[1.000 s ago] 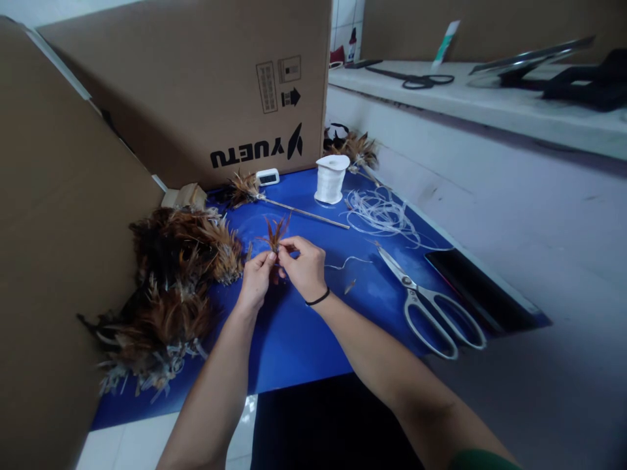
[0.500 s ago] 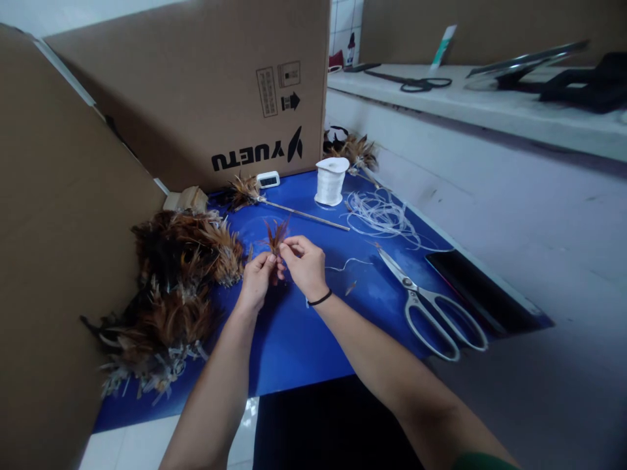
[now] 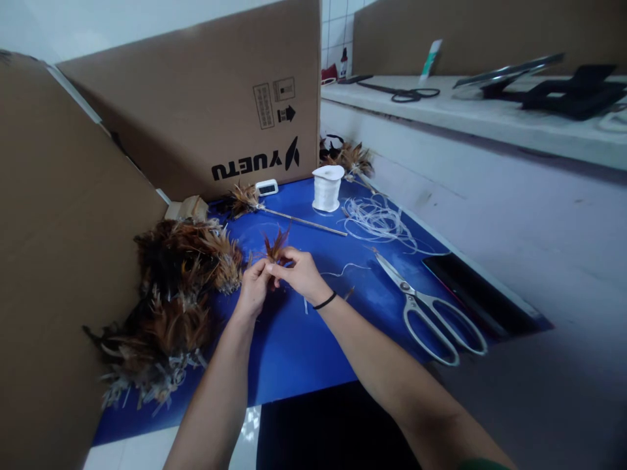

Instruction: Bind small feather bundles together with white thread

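Both hands meet over the blue tabletop around a small bunch of brown feathers point(image 3: 275, 244), whose tips fan upward. My left hand point(image 3: 255, 286) pinches the bunch low down, its fingers partly hidden. From the other side my right hand point(image 3: 298, 271), with a black band at the wrist, closes thumb and fingers at the base of the same bunch. Left of them lies a big pile of brown and black feathers point(image 3: 181, 320). Beyond the hands rests a thin stick point(image 3: 304, 222) with feathers bound to one end. A thin white strand point(image 3: 349, 267) lies beside my right hand.
Large scissors point(image 3: 416, 294) lie on the right, near a dark flat phone-like thing point(image 3: 470, 290). Behind are a white spool point(image 3: 326, 189), a tangle of clear ribbon point(image 3: 377, 220) and a small white device point(image 3: 267, 187). Cardboard point(image 3: 196, 98) walls the back and left; a ledge point(image 3: 480, 111) runs along the right.
My right hand has shifted its thumb down toward the left fingertips at the bunch's base. The feathers stay held between both hands. The camera view has tilted slightly.
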The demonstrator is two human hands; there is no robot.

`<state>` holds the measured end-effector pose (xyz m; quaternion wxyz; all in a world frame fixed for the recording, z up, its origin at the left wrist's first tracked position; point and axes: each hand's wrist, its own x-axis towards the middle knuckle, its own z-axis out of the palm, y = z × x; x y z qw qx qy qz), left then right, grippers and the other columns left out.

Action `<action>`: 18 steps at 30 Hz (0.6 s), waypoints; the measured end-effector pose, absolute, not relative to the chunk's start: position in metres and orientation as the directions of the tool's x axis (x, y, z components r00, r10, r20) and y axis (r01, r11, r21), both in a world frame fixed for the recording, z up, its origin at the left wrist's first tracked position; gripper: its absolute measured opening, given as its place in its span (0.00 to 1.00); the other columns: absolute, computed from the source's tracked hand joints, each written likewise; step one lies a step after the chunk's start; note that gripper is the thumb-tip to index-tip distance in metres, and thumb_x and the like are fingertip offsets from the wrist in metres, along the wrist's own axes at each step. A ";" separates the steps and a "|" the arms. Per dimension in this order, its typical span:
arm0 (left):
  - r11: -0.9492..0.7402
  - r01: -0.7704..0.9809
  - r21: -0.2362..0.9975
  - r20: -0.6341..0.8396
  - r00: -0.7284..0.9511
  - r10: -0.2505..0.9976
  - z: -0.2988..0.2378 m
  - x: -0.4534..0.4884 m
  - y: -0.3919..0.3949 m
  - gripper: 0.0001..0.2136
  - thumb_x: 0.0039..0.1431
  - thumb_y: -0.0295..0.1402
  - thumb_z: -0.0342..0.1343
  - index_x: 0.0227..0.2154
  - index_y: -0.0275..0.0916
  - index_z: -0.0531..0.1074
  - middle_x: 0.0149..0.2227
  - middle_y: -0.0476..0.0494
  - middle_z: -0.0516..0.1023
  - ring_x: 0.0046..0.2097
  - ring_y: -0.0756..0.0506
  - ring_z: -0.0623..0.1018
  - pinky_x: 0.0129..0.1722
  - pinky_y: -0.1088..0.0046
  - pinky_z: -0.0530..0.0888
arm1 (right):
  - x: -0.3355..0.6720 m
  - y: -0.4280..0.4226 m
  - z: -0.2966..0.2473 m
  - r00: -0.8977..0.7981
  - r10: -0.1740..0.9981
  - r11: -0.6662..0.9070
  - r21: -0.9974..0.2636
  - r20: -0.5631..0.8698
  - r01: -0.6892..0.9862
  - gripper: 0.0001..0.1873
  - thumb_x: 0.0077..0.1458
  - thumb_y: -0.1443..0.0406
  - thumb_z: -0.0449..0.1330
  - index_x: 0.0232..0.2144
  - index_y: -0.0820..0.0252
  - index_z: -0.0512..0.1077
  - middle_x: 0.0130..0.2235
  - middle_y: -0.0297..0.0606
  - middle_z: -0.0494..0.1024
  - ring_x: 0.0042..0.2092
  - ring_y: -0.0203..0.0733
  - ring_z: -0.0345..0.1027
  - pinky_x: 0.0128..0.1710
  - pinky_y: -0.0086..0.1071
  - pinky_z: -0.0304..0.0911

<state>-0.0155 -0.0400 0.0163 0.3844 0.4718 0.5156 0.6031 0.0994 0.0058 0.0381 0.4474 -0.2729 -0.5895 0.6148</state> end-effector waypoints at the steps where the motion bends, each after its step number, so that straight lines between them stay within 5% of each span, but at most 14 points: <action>1: -0.171 0.031 0.985 0.173 -0.257 0.951 0.017 -0.015 -0.040 0.17 0.54 0.46 0.56 0.20 0.37 0.66 0.17 0.52 0.67 0.20 0.53 0.66 0.20 0.79 0.62 | 0.100 0.007 0.037 -0.443 0.871 0.123 -0.967 0.212 -0.222 0.13 0.42 0.58 0.65 0.25 0.62 0.72 0.33 0.36 0.74 0.18 0.30 0.65 0.19 0.28 0.65; 8: -0.143 0.063 0.988 0.154 -0.262 0.953 0.021 -0.014 -0.041 0.17 0.53 0.45 0.56 0.21 0.36 0.69 0.17 0.52 0.67 0.20 0.54 0.66 0.19 0.79 0.62 | 0.100 0.010 0.036 -0.385 0.881 0.232 -0.960 0.275 -0.156 0.08 0.44 0.61 0.63 0.21 0.61 0.72 0.28 0.34 0.74 0.22 0.32 0.65 0.25 0.28 0.67; 18: -0.138 0.036 0.990 0.141 -0.354 0.925 0.017 -0.016 -0.038 0.15 0.53 0.44 0.56 0.23 0.37 0.69 0.19 0.52 0.68 0.19 0.55 0.66 0.18 0.80 0.61 | 0.142 0.034 0.043 -0.463 0.842 0.333 -0.942 0.276 0.044 0.08 0.44 0.65 0.63 0.30 0.59 0.78 0.31 0.35 0.79 0.32 0.37 0.70 0.36 0.32 0.65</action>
